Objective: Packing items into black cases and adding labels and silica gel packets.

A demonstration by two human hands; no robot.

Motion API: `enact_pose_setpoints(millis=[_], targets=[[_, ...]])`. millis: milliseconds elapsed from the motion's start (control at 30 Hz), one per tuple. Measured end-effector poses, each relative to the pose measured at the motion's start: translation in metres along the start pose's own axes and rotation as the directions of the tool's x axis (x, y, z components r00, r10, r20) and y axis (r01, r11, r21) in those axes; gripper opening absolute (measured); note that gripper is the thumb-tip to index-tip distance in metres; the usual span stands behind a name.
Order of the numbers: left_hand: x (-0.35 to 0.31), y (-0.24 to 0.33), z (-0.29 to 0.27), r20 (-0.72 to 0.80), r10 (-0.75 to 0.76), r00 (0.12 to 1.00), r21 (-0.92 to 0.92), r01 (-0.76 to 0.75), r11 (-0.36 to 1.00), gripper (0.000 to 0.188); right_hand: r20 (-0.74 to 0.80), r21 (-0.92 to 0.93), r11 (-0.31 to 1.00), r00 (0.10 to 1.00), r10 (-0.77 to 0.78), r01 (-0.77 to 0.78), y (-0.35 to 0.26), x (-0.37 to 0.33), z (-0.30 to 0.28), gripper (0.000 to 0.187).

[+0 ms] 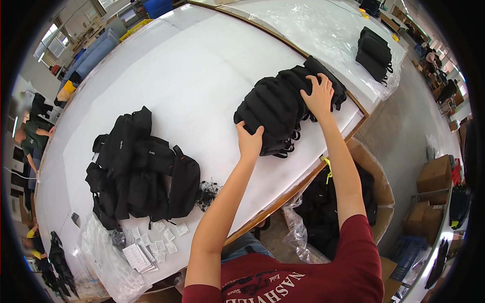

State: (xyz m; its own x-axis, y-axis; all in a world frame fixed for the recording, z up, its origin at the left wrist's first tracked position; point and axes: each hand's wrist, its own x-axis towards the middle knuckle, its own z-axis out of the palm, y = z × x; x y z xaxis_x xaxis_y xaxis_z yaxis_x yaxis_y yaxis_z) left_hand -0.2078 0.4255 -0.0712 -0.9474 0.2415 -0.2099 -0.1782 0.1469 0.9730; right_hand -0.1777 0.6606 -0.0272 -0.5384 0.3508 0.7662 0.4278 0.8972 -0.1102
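Note:
A row of black fabric bags [270,103], packed tightly side by side, lies along the right part of the white table, with strap loops hanging out on the near side. My left hand [250,141] grips the row's near left end, thumb and fingers apart on the cloth. Toward the far right end, my right hand [319,96] has its fingers curled over the top of the bags. To the left, a loose heap of black bags [146,171] lies unstacked, with a tangle of small black cords [206,194] beside it.
Small white tags [164,237], a stack of paper slips [139,257] and clear plastic sheeting [108,252] lie at the near left. An open carton [379,174] of black goods stands by the table's right edge. More black bags [374,54] rest on the plastic-covered far table. Other people work at the sides.

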Motion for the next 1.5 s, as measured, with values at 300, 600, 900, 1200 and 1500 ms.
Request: enact_pose_setpoints(millis=[300,600,900,1200,1500], targets=[[-0.013,0.004,-0.019,0.011,-0.092,0.996,-0.087,0.093,0.992,0.077,0.308,-0.098,0.995,0.951,0.016,0.015,-0.004,-0.024,0.017,0.038],[-0.03,0.019,-0.041,-0.016,-0.062,0.998,-0.079,0.061,0.995,0.087,0.235,0.201,0.978,0.966,-0.107,0.06,-0.033,-0.008,0.0,0.018],[-0.019,-0.001,0.009,-0.082,0.24,0.967,0.058,-0.235,0.97,0.067,0.349,0.22,0.975,0.935,-0.065,-0.015,-0.02,0.0,-0.009,0.044],[0.011,0.0,0.022,0.106,0.142,0.984,0.285,-0.167,0.944,0.065,0.486,0.244,0.961,0.84,-0.239,0.132,-0.022,-0.013,0.008,0.048],[-0.047,-0.014,-0.078,0.326,0.139,0.935,0.089,-0.176,0.98,0.069,0.594,0.13,0.988,0.792,-0.14,0.077,-0.018,-0.01,0.024,0.054]])
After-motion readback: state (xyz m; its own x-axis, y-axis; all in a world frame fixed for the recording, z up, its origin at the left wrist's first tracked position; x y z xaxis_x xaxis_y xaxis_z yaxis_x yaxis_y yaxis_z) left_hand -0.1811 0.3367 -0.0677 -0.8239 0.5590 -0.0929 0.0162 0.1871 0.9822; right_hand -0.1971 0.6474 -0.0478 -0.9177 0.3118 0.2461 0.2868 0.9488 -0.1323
